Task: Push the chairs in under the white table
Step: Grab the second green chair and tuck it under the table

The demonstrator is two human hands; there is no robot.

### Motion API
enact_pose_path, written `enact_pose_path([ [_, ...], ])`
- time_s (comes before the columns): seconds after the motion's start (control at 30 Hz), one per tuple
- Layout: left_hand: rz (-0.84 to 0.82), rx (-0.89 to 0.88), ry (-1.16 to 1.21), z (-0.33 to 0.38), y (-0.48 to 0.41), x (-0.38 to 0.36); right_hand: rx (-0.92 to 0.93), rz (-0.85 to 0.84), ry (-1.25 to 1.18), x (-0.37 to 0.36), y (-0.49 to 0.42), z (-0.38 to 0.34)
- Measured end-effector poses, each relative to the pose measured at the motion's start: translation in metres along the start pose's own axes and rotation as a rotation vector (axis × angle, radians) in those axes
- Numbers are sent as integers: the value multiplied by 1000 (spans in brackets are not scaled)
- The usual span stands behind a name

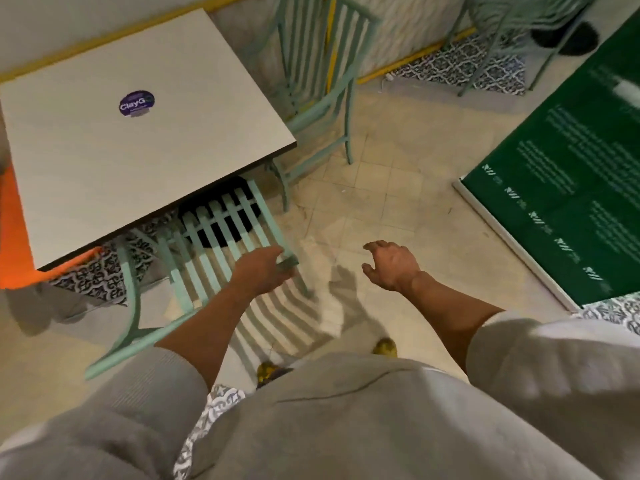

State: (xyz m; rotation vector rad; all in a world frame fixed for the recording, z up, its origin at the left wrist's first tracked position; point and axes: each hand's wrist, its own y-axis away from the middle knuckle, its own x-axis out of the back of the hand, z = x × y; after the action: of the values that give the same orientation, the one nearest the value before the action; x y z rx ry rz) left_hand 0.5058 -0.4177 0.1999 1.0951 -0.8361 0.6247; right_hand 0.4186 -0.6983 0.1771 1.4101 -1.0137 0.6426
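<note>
The white table [104,150] fills the upper left and bears a round purple sticker [136,103]. A mint-green slatted chair [207,237] stands at its near edge, its seat tucked beneath the tabletop and its back towards me. My left hand [263,268] grips the right corner of that chair's top rail. My right hand [391,265] hovers over the bare floor to the right, fingers spread, holding nothing. A second mint-green chair [322,64] stands at the table's right side, angled, with most of it outside the tabletop.
A green standing banner [561,174] leans at the right. An orange seat [14,230] shows at the left edge. Patterned black-and-white floor tiles [460,65] lie at the back right, under other mint chair legs [502,39]. Beige tiled floor [398,174] spreads between table and banner.
</note>
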Motion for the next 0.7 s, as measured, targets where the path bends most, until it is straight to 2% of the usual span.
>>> enact_pose_path([
  [0.17,22,-38,-79,85,-33,0,-45,-14,-40,16,4,94],
  [0.33,-39,-89,-170,162,-62,-5,-83,-30,-88,29,9,167],
  [0.7,-208,-70,-164,247,-155,-18,-111,-149,-89,42,-38,256],
])
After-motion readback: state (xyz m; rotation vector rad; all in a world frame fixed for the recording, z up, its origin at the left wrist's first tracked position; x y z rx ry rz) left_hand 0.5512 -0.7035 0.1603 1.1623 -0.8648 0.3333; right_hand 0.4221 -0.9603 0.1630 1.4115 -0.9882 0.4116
